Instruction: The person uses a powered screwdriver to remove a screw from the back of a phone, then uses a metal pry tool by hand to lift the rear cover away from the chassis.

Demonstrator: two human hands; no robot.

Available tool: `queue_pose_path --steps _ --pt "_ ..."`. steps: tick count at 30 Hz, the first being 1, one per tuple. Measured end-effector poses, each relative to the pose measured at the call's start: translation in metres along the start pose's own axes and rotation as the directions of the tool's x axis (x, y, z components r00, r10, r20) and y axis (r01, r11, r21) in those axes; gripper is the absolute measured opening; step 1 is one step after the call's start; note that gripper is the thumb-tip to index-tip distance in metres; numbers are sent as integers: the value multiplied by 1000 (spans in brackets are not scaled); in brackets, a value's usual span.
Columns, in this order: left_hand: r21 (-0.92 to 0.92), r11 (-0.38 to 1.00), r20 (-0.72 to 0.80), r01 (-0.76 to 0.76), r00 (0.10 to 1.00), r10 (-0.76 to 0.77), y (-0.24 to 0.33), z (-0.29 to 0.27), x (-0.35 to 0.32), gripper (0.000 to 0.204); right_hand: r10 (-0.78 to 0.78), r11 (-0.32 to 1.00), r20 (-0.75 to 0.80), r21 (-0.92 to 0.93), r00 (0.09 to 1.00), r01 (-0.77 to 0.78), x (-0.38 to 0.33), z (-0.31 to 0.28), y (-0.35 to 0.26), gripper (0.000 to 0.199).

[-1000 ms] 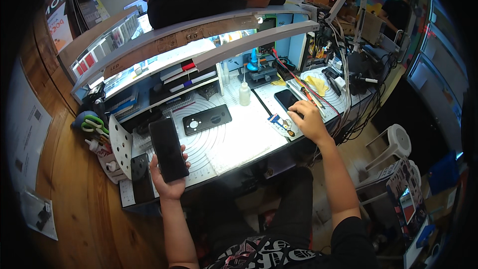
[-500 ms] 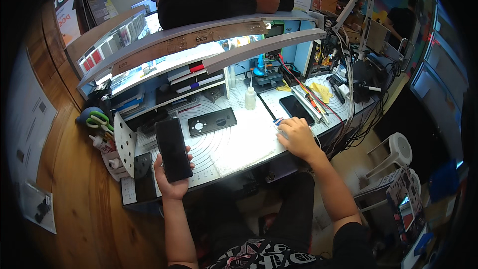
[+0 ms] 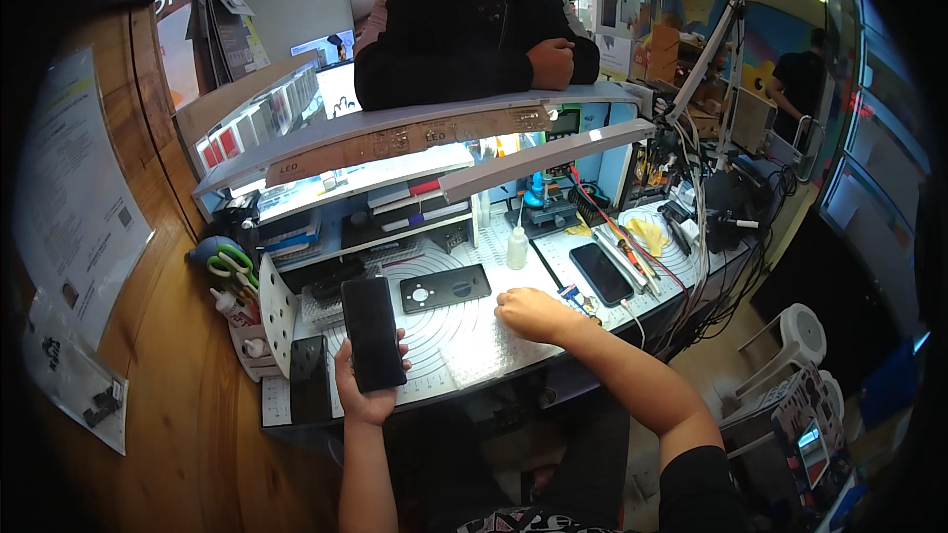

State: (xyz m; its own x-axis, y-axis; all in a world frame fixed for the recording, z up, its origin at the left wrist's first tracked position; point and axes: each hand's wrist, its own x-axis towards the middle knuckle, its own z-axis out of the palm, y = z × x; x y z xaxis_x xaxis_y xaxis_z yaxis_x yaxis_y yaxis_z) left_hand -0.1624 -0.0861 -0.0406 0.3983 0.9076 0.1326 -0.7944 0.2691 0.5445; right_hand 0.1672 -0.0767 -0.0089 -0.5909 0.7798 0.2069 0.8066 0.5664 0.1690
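Observation:
A black smartphone (image 3: 373, 334) stands tilted in my left hand (image 3: 363, 405), its dark screen toward me and fingers wrapped round its lower edges. My right hand (image 3: 531, 316) hovers over the mat, knuckles up, fingers curled; whatever they hold, if anything, is hidden. Just beyond it lies a dark phone back cover (image 3: 446, 288) with a round camera area. Beneath and left of that hand is a sheet of bubble wrap (image 3: 484, 353). To its right are a small blue-and-white piece (image 3: 573, 298) and another phone (image 3: 600, 274) lying flat.
A white dropper bottle (image 3: 517, 249) stands mid-mat. Tools and cables (image 3: 637, 257) crowd the right side. A perforated white holder (image 3: 278, 321) with green-handled scissors (image 3: 235, 263) is at left. A lamp bar (image 3: 548, 160) spans above; a person (image 3: 474, 39) leans on the counter beyond.
My right hand has moved left, away from the small blue-and-white piece, to above the mat's middle. The left hand keeps holding the smartphone. The view has tilted up, showing more of the person opposite.

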Motion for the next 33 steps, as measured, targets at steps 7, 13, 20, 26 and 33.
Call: queue_pose_path --steps 7,13,20,26,33 --pt "-29 999 12 25 1000 -24 -9 0 5 68 82 997 34 -10 996 -82 -4 13 4 6" --pt "-41 998 22 44 999 -43 -15 3 11 68 153 966 -293 245 944 -81 -33 9 17 7" --pt "-26 1000 22 -15 1000 15 5 -1 -3 67 639 768 -647 562 416 -306 -147 -35 -31 9" --pt "3 1000 85 10 996 -11 -16 -5 13 69 919 114 -355 655 -172 -747 -423 54 -77 14" --pt "-112 991 218 70 975 -44 -26 25 1 69 735 -489 -429 201 -525 -849 -588 66 -156 20"
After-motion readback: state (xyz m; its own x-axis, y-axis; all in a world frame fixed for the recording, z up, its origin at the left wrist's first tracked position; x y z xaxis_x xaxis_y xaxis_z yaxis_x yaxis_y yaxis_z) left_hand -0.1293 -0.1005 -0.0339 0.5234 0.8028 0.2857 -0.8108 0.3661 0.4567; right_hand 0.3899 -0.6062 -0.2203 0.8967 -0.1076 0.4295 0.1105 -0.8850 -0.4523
